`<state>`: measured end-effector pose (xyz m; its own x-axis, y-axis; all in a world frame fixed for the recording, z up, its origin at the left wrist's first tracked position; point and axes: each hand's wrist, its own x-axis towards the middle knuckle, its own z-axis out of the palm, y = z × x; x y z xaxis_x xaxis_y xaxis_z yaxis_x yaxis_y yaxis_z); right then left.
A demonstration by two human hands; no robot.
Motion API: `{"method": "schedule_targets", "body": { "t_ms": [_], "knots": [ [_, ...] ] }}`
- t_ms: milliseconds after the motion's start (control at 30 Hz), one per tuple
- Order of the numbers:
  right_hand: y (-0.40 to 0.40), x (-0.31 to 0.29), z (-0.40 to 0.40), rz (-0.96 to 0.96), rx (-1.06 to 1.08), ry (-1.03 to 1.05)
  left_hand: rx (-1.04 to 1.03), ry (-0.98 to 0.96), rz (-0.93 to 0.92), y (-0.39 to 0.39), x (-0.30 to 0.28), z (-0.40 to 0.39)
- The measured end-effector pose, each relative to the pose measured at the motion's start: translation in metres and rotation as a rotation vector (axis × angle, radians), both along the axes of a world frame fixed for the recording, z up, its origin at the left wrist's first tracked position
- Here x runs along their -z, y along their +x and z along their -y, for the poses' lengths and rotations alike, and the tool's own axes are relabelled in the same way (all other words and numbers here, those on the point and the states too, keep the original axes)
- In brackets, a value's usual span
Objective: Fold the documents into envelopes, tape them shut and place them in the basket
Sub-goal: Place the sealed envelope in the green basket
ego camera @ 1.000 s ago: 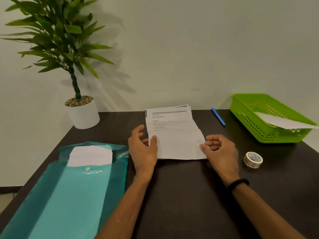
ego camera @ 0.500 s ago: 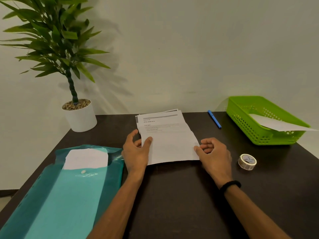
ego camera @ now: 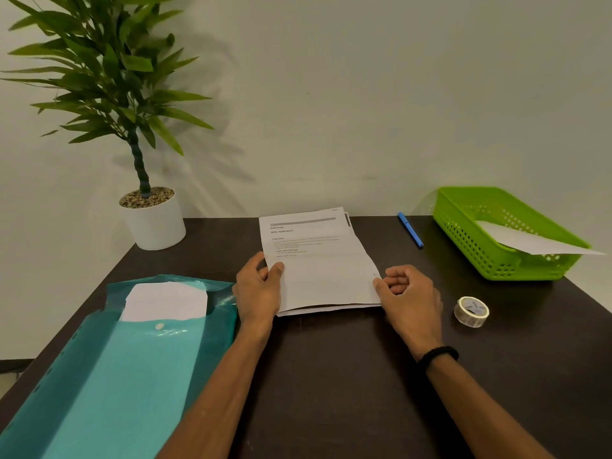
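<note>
Both hands are on the documents [ego camera: 318, 260] at mid-bench: our left hand [ego camera: 260, 289] pinches the stack's left edge, thumb on top; our right hand [ego camera: 409, 293], fingers curled, grips the right edge; the tape roll [ego camera: 471, 311] lies just right of it; a teal folder [ego camera: 109, 376] holds white envelopes [ego camera: 165, 301] at near left; farther back, the green basket [ego camera: 463, 233] holds one sheet [ego camera: 536, 243].

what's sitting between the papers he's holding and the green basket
Mostly bare table. The documents are gripped by the left hand and right hand. The blue pen lies toward the basket; the tape roll sits nearer, off the line.
</note>
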<state>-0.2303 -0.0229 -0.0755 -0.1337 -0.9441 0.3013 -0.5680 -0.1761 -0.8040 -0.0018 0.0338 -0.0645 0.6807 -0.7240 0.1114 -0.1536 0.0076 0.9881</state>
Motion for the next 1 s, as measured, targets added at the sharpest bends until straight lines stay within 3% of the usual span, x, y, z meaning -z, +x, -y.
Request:
{"method": "schedule_targets", "body": {
  "t_ms": [267,467,567,733,900,1000],
  "knots": [
    [-0.001,0.0,0.0,-0.006,-0.005,0.001,-0.031,-0.051,-0.067,0.005,0.001,0.001],
    [0.001,-0.006,-0.004,-0.01,-0.056,0.025,-0.161,-0.075,0.199,0.009,-0.002,-0.001],
    [0.003,-0.009,-0.009,-0.058,-0.192,0.051,-0.196,-0.122,0.218,0.013,-0.006,-0.001],
    [0.008,-0.014,-0.014,-0.293,-0.349,0.06,-0.171,-0.18,-0.07,0.015,-0.008,0.004],
    [0.007,-0.009,-0.008,-0.236,-0.283,0.081,-0.192,-0.285,-0.373,0.025,-0.015,0.008],
    [0.01,-0.007,-0.007,-0.336,-0.265,0.05,-0.174,-0.295,-0.527,0.028,-0.018,0.008]
  ]
}}
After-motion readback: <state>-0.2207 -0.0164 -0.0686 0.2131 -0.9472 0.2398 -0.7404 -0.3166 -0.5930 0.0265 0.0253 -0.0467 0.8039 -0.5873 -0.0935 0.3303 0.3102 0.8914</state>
